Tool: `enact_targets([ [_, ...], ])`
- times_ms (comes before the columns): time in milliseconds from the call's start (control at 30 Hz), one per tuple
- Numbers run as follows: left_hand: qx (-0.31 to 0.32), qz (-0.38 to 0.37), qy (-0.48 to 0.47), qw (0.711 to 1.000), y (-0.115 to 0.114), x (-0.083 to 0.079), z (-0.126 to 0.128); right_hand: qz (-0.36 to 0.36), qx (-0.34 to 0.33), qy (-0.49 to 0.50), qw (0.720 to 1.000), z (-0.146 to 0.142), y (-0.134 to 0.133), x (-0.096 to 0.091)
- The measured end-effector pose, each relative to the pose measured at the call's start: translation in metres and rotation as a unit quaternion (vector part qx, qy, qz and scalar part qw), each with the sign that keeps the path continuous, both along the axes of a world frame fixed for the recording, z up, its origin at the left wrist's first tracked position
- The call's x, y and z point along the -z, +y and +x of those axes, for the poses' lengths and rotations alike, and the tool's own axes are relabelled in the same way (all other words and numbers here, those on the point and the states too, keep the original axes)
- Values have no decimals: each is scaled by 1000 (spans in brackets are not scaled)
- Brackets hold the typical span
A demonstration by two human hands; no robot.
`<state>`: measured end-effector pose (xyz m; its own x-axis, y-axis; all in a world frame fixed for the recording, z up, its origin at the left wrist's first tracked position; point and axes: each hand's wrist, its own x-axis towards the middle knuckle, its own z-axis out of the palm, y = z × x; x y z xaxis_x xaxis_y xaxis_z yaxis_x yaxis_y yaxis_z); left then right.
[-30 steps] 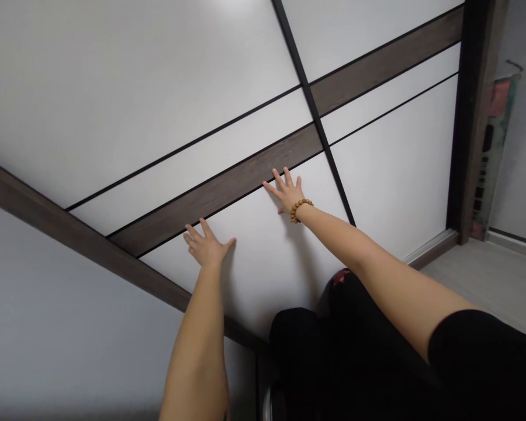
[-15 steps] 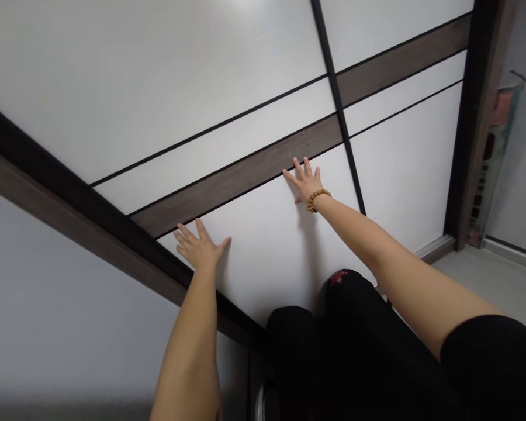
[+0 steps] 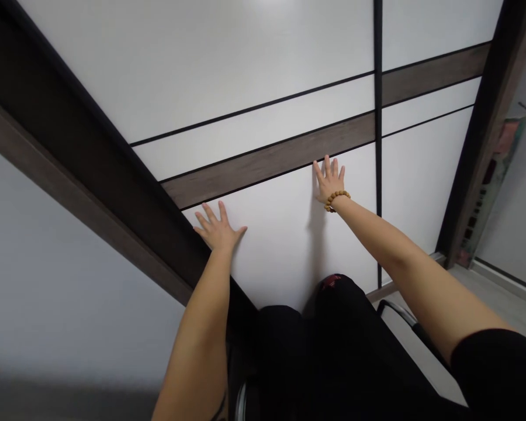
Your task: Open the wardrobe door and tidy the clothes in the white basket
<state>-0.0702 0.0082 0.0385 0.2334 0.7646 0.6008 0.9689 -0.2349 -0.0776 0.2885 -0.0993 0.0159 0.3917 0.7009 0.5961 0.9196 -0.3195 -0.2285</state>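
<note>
A white sliding wardrobe door [image 3: 272, 245] with a grey-brown wood band [image 3: 272, 158] and thin black lines stands in front of me. My left hand [image 3: 219, 231] lies with spread fingers on its white lower panel, near the door's left edge and just under the band. Farther right, my right hand [image 3: 330, 181] rests flat on the same panel, fingertips at the band's lower edge. A beaded bracelet [image 3: 336, 200] circles the right wrist. Neither hand grips anything. Between the door and the brown side frame [image 3: 87, 202] runs a wide dark strip [image 3: 92, 158].
To the right is a second white door panel [image 3: 414, 193], past a black upright [image 3: 378, 175]. My black-clad knees [image 3: 333, 304] are close to the door. A chair's metal armrest [image 3: 397, 307] shows beside me. A patterned hanging item [image 3: 486, 193] is at the far right.
The door has slid right with both palms on it. The dark strip at its left edge is wider, and less of the right panel shows. The view has turned slightly, revealing the armrest.
</note>
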Motion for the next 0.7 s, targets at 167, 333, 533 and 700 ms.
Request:
enact_targets([
  [167,15,0,-11,1000,-4,4,10,7,-93,-67,993,-64,14,13],
  [333,44,-3,-13,999,-12,5,12,-11,-86,-50,995,-117,32,22],
  [533,99,39,-60,992,-11,10,-19,-40,-44,-41,997,-109,34,31],
  [700,73,-22,-233,970,-6,18,-40,-34,-25,-28,999,-101,32,36],
])
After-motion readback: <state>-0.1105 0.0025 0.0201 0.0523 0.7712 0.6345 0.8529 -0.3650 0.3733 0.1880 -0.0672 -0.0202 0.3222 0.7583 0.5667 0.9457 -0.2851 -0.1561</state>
